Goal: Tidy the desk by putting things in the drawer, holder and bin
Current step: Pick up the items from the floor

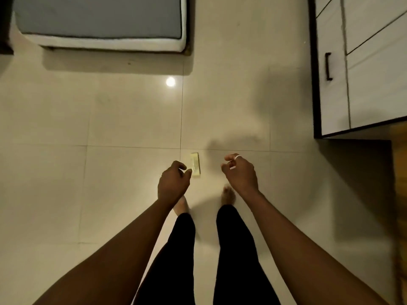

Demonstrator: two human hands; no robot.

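Observation:
A small pale yellow rectangular pad point(195, 165) appears to lie on the beige tiled floor just ahead of my bare feet. My left hand point(174, 183) hovers beside it with fingers loosely curled; the thumb tip sits at the pad's left edge in the view, and no grip on it shows. My right hand point(240, 172), with a ring on one finger, hangs to the right of the pad, loosely curled and holding nothing. No desk, drawer, holder or bin is in view.
A bed with a grey mattress point(99, 18) stands at the far left. A white cabinet point(361, 73) with dark edging and a black handle point(328, 66) fills the upper right. A wooden surface point(399, 172) borders the right edge. Open floor lies between.

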